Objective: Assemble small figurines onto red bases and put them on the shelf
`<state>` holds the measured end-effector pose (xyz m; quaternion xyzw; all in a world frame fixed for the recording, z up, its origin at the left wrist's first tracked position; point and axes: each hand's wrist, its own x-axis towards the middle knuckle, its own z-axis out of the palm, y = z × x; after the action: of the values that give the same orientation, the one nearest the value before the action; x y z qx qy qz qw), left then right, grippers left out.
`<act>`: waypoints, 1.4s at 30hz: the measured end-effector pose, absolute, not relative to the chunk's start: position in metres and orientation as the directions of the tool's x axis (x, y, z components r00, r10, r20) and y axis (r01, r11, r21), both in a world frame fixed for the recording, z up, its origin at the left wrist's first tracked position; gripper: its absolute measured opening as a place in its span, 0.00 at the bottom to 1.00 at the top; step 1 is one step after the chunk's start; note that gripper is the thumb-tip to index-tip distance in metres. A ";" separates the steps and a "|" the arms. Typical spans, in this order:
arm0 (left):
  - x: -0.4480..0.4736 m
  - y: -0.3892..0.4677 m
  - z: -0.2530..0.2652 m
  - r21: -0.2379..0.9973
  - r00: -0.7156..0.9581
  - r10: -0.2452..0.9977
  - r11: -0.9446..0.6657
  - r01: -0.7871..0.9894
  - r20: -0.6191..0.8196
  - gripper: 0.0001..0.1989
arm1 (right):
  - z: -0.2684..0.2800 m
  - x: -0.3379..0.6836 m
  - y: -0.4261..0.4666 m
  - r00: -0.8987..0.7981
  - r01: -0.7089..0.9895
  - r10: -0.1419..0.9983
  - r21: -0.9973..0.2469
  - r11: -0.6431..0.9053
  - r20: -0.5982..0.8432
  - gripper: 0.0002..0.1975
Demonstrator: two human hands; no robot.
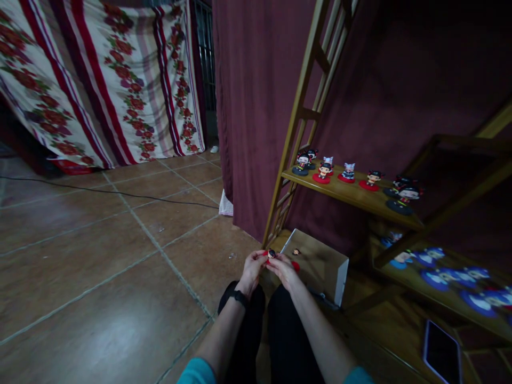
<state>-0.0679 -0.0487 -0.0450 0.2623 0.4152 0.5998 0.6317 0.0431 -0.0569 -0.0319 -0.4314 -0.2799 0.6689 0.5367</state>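
Note:
Both hands are together above my knees, closed on one small figurine [271, 254] with a dark-haired head and some red at its base. My left hand [253, 269], with a black band on the wrist, grips it from the left. From the other side my right hand [285, 269] pinches it; the fingers hide most of the body. Just beyond stands an open cardboard box [320, 266]. Inside it lies a small figurine head [296, 252], and a red round piece [295, 266] shows beside my right hand.
A wooden shelf [352, 198] on the right carries several figurines on red and black bases. Lower down, another shelf [420, 288] holds blurred blue-based figurines. A phone [442, 352] lies at bottom right. A black cable [160, 199] crosses the tiled floor [100, 256].

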 end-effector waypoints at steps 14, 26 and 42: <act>-0.066 -0.050 -0.042 0.892 -0.125 0.973 0.122 -0.435 -0.194 0.13 | -0.031 0.040 -0.057 0.000 -0.388 0.972 -0.896 -0.217 -0.236 0.17; -0.064 -0.053 -0.036 0.922 -0.186 0.972 0.065 -0.381 -0.145 0.09 | -0.033 0.038 -0.054 0.050 -0.339 0.971 -0.919 -0.203 -0.234 0.17; -0.066 -0.053 -0.041 0.893 -0.109 0.980 0.105 -0.438 -0.169 0.14 | -0.036 0.040 -0.057 0.051 -0.406 0.973 -0.895 -0.184 -0.223 0.17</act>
<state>-0.0659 -0.0534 -0.0413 0.3035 0.4462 0.5961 0.5946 0.0402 -0.0567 -0.0356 -0.4609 -0.3080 0.6162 0.5595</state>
